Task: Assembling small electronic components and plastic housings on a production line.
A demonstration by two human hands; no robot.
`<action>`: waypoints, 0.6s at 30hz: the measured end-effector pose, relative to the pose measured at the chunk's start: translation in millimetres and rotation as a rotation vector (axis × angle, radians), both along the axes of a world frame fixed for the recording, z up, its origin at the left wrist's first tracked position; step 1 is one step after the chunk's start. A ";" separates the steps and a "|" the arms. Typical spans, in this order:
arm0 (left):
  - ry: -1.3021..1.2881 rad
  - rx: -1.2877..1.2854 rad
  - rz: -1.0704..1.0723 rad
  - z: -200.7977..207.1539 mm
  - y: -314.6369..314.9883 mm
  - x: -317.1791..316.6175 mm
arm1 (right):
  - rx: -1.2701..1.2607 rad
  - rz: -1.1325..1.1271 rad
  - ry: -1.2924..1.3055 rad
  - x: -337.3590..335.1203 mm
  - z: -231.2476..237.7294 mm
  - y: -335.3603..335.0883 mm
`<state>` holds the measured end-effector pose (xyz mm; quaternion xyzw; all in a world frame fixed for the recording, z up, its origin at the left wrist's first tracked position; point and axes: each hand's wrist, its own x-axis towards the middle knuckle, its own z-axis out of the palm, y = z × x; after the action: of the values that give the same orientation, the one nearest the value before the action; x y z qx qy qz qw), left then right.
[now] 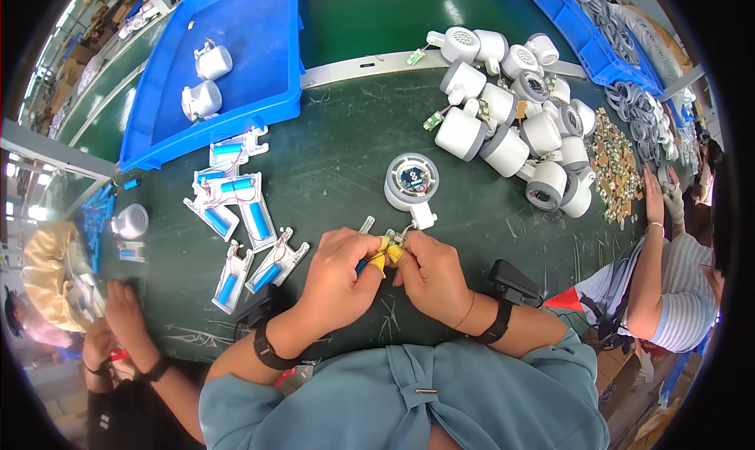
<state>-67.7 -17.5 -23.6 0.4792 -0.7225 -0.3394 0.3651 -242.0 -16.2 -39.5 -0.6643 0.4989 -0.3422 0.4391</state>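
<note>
Close in front of me, both hands are closed and work fingertip to fingertip. My left hand grips a white plastic battery bracket, mostly covered by my fingers; a bit of blue battery shows below them. Yellow coverings wrap some fingertips. With thumb and fingers my right hand pinches a small green circuit board and its thin wires. Just beyond stands a white round housing with a grey rim, its open face showing a dark blue board. Its handle stub points toward my right hand.
Battery brackets with blue cells lie to the left. A blue tray behind them bears two white housings. At the right, many housings are piled beside small boards and grey rings. Co-workers' hands are at both sides.
</note>
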 end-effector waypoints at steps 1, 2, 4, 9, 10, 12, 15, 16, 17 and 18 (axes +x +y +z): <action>-0.013 -0.021 -0.011 -0.6 0.5 0.2 | 0.009 -0.004 -0.025 -0.3 -0.8 0.5; -0.027 -0.041 -0.022 -1.3 1.0 0.4 | 0.011 -0.004 -0.025 -0.8 -1.0 1.1; -0.023 -0.068 -0.046 -3.9 0.3 1.4 | 0.030 -0.004 -0.026 -1.4 -0.6 1.5; -0.043 -0.089 -0.113 -2.7 -5.9 5.7 | 0.033 0.006 -0.030 -0.7 3.1 -1.7; -0.068 -0.050 -0.102 0.7 -7.0 7.0 | 0.028 0.018 -0.039 -1.5 4.6 -3.1; -0.093 -0.017 -0.096 4.4 -10.0 12.7 | -0.011 0.067 -0.048 -3.9 2.9 -4.1; -0.081 -0.014 -0.145 4.3 -13.4 20.1 | -0.002 0.113 -0.086 -8.2 8.3 -3.9; -0.084 -0.016 -0.147 5.2 -12.9 21.0 | 0.046 0.115 -0.116 -9.9 10.9 -3.1; -0.117 -0.033 -0.172 7.6 -12.8 21.0 | 0.043 0.113 -0.118 -13.5 11.3 -1.8; -0.151 -0.048 -0.194 9.1 -12.0 20.5 | -0.059 0.048 -0.156 -18.5 11.3 0.2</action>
<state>-47.2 -29.5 -14.5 0.4221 -0.7989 -0.3187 0.2865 -260.5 -16.0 -28.3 -0.6599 0.4371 -0.3967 0.4649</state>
